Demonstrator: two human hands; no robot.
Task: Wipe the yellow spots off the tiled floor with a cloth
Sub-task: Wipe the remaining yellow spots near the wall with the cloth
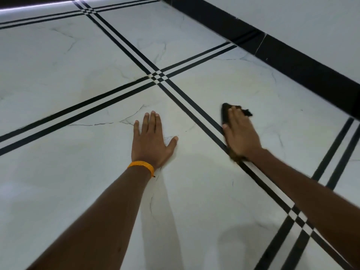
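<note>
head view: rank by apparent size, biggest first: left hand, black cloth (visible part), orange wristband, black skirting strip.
1. black skirting strip, runs across the whole upper right.
2. left hand, flat on the tile.
3. black cloth and orange wristband: too alike to rank. The right hand covers most of the cloth.

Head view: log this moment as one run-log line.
left hand flat on floor, empty | right hand pressing dark cloth beside black double stripe | yellow spots: none visible
</note>
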